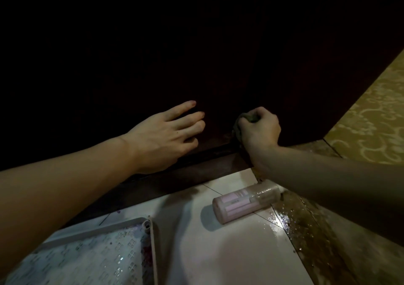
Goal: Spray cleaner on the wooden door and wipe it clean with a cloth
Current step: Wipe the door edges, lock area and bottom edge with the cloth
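Observation:
The dark wooden door (196, 55) fills the upper frame, almost black in the dim light. My right hand (260, 129) is fisted around a bunched greyish cloth (246, 118) and presses it against the door's bottom part, just above the threshold. My left hand (166, 136) rests flat on the door to the left of it, fingers spread, holding nothing. A pale pink spray bottle (244, 202) lies on its side on the white floor tiles below my right forearm.
A dark wooden threshold (166, 182) runs along the door's foot. A grey-rimmed patterned mat or tray (150, 236) lies at lower left. Wet, glittering dark stone flooring (306, 225) is at lower right, and a patterned yellowish wall (371, 118) stands at right.

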### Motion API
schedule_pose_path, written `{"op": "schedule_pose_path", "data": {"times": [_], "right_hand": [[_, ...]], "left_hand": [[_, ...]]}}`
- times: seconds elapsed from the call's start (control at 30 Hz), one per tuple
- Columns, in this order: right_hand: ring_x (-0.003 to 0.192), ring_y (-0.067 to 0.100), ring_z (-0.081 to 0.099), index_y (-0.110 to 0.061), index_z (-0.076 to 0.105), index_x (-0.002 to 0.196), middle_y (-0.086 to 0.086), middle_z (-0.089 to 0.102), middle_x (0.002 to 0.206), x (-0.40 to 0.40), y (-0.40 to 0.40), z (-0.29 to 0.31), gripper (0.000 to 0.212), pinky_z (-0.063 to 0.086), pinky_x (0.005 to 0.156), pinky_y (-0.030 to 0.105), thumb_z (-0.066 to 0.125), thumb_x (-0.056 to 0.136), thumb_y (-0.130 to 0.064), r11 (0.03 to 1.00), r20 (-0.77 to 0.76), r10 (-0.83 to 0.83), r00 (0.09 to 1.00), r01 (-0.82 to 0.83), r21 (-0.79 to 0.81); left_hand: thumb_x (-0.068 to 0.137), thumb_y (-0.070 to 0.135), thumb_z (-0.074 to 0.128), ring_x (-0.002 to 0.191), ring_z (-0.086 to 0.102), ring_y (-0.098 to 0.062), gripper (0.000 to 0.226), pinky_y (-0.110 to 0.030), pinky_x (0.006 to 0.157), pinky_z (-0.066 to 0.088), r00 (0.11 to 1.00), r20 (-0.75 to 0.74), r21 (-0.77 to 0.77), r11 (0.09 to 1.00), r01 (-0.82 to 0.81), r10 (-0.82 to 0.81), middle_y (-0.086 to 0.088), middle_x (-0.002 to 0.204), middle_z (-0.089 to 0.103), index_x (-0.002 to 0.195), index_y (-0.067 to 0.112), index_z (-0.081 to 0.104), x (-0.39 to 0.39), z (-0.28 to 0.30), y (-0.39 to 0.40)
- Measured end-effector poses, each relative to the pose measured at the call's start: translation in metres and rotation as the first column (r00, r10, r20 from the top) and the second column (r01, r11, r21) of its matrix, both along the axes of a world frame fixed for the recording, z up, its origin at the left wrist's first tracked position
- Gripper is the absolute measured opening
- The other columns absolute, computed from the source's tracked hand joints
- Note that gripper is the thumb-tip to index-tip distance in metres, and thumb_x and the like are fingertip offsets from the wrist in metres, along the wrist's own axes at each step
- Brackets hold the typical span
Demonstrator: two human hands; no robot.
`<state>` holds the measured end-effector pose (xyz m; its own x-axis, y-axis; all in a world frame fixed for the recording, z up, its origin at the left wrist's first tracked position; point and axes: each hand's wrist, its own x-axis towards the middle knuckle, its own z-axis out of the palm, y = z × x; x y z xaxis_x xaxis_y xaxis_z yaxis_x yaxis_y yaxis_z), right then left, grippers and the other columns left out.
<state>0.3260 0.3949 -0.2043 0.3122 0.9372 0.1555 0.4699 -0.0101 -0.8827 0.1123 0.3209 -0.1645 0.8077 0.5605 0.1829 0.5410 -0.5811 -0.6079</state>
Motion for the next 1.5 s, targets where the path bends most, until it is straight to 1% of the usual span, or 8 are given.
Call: {"op": "schedule_pose_path", "data": {"times": [0.33, 0.5, 0.6, 0.8, 0.9, 1.03, 1.2, 1.5], "right_hand": [[0.087, 0.022, 0.060, -0.021, 0.063, 0.086, 0.004, 0.063, 0.093, -0.009, -0.015, -0.036, 0.006, 0.052, 0.076, 0.031, 0.065, 0.089, -0.017, 0.966, 0.024, -0.069, 0.997, 0.073, -0.250], [0.078, 0.010, 0.060, -0.030, 0.054, 0.071, -0.003, 0.060, 0.086, -0.001, -0.023, 0.000, 0.025, 0.044, 0.057, 0.013, 0.068, 0.087, -0.017, 0.994, -0.052, 0.083, 0.995, -0.086, -0.073], [0.089, 0.015, 0.058, -0.028, 0.055, 0.075, 0.003, 0.058, 0.104, -0.014, -0.028, 0.012, 0.019, 0.045, 0.068, 0.020, 0.069, 0.085, -0.019, 0.987, 0.059, 0.157, 0.986, -0.159, 0.023], [0.082, 0.017, 0.047, -0.018, 0.054, 0.086, 0.006, 0.047, 0.112, -0.049, -0.048, -0.028, 0.010, 0.042, 0.075, 0.028, 0.062, 0.089, -0.014, 0.982, 0.146, 0.146, 0.978, -0.126, -0.141], [0.079, 0.015, 0.045, -0.017, 0.054, 0.087, 0.006, 0.047, 0.111, -0.051, -0.049, -0.039, 0.009, 0.037, 0.072, 0.024, 0.061, 0.090, -0.013, 0.977, 0.104, 0.134, 0.986, -0.113, -0.183], [0.091, 0.021, 0.054, -0.020, 0.059, 0.084, 0.007, 0.055, 0.111, -0.047, -0.047, -0.020, 0.007, 0.049, 0.083, 0.035, 0.065, 0.087, -0.017, 0.987, 0.062, 0.120, 0.991, -0.112, -0.117], [0.089, 0.013, 0.046, -0.020, 0.056, 0.090, 0.000, 0.044, 0.107, -0.051, -0.051, 0.003, 0.009, 0.041, 0.077, 0.026, 0.065, 0.090, -0.019, 0.988, 0.110, 0.157, 0.982, -0.157, -0.008], [0.082, 0.013, 0.043, -0.015, 0.057, 0.092, -0.001, 0.037, 0.106, -0.102, -0.082, -0.049, 0.005, 0.045, 0.092, 0.031, 0.062, 0.091, -0.015, 0.981, 0.070, 0.147, 0.987, -0.136, -0.139]], "left_hand": [[0.075, 0.021, 0.057, 0.125, 0.050, -0.041, 0.032, -0.053, 0.113, 0.013, 1.000, -0.012, -0.009, 1.000, -0.002, 0.002, -0.025, 0.123, 0.060, 0.098, 0.005, 0.072, -0.007, 0.004, -0.004], [0.074, 0.029, 0.058, 0.130, 0.045, -0.039, 0.040, -0.053, 0.116, 0.008, 0.996, -0.073, 0.017, 0.999, -0.052, 0.053, -0.023, 0.130, 0.057, 0.106, 0.009, 0.071, -0.005, 0.006, -0.004], [0.078, 0.029, 0.064, 0.135, 0.039, -0.038, 0.039, -0.055, 0.117, 0.006, 0.991, -0.094, 0.031, 0.995, -0.091, 0.094, -0.022, 0.135, 0.052, 0.111, 0.011, 0.069, -0.006, 0.005, -0.008], [0.065, 0.020, 0.071, 0.128, 0.046, -0.043, 0.039, -0.058, 0.112, 0.015, 0.997, -0.031, -0.029, 0.997, -0.078, 0.077, -0.028, 0.127, 0.056, 0.100, 0.003, 0.072, -0.035, 0.014, -0.027], [0.065, 0.020, 0.069, 0.128, 0.046, -0.043, 0.039, -0.057, 0.113, 0.013, 0.996, -0.021, -0.027, 0.996, -0.088, 0.087, -0.029, 0.127, 0.056, 0.099, 0.002, 0.072, -0.045, 0.018, -0.034], [0.066, 0.021, 0.066, 0.129, 0.045, -0.044, 0.039, -0.059, 0.112, 0.016, 0.996, -0.014, -0.021, 0.995, -0.093, 0.093, -0.029, 0.128, 0.055, 0.099, 0.001, 0.072, -0.045, 0.018, -0.036], [0.063, 0.023, 0.076, 0.133, 0.040, -0.043, 0.044, -0.060, 0.113, 0.018, 0.992, -0.026, -0.043, 0.991, -0.127, 0.126, -0.029, 0.132, 0.052, 0.102, 0.002, 0.071, -0.054, 0.009, -0.042], [0.062, 0.020, 0.076, 0.131, 0.043, -0.042, 0.040, -0.058, 0.113, 0.016, 0.994, -0.009, -0.069, 0.992, -0.108, 0.108, -0.028, 0.133, 0.052, 0.098, 0.002, 0.072, -0.082, 0.005, -0.055]]}}
